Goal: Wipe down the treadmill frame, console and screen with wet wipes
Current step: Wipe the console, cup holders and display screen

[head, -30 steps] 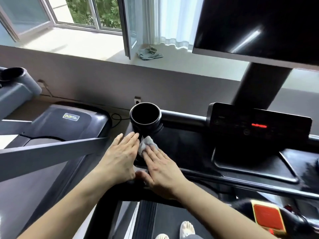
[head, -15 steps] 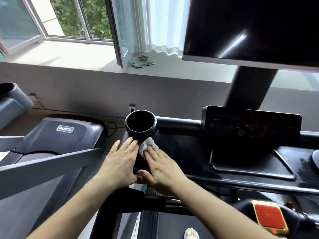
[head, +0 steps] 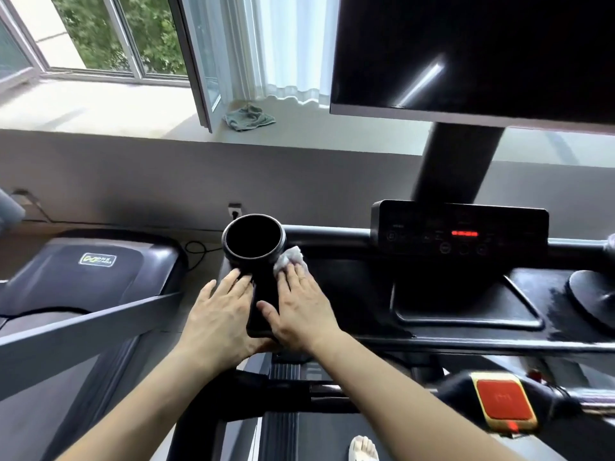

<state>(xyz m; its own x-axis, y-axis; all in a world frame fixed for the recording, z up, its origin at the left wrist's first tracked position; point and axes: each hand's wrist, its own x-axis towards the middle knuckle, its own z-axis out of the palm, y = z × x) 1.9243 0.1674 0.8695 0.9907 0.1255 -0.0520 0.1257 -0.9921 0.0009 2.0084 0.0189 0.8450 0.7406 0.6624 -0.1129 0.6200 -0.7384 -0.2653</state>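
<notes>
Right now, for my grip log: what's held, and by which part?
Right hand presses the wet wipe, by its near edge, under fingers beside the cup holder; left hand holds nothing.

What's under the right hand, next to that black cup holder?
A crumpled white wet wipe pokes out beyond the right hand, against the cup holder. The rest of it is hidden under the flat fingers.

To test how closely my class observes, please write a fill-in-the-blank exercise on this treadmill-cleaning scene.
1. The right hand presses a white ____ against the cup holder.
2. The console display glows ____.
3. A grey cloth lies on the ____.
Missing words: wipe, red, windowsill.
</notes>
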